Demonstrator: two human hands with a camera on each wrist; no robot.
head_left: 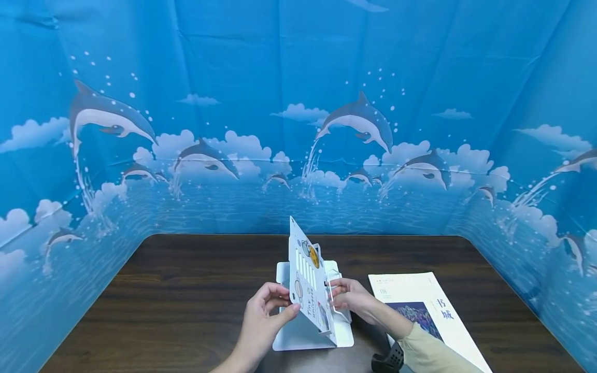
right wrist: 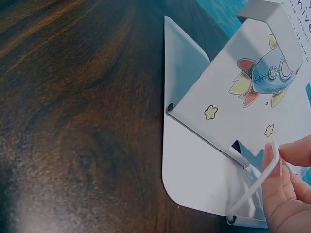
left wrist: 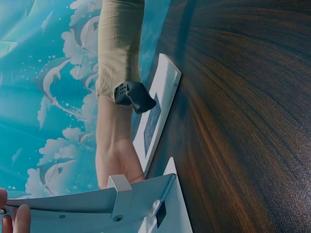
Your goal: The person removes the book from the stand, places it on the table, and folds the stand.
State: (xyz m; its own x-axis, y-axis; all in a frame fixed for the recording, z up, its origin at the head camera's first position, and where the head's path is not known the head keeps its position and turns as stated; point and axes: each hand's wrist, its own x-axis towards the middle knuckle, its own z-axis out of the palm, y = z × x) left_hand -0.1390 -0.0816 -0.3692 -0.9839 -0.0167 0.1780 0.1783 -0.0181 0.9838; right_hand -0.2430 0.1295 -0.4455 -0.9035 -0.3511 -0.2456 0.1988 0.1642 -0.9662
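Observation:
A white metal book stand [head_left: 311, 298] with printed cartoons stands on the table, its panel tilted up from a flat base [head_left: 291, 336]. My left hand [head_left: 268, 316] pinches the panel's left edge between thumb and fingers; only some fingertips [left wrist: 22, 221] show in the left wrist view. On the other side, my right hand [head_left: 352, 298] pinches a bent white wire support [right wrist: 250, 193] between thumb and forefinger. The wire's lower end meets the base. A folded metal lip [right wrist: 272, 14] sticks out from the panel, which bears a rocket drawing.
A white book [head_left: 459, 326] with a dark picture on its cover lies right of the stand, partly under my right forearm. The dark wood table [head_left: 177, 295] ends at a blue dolphin curtain [head_left: 252, 207]. A black band [left wrist: 133, 96] circles my right wrist.

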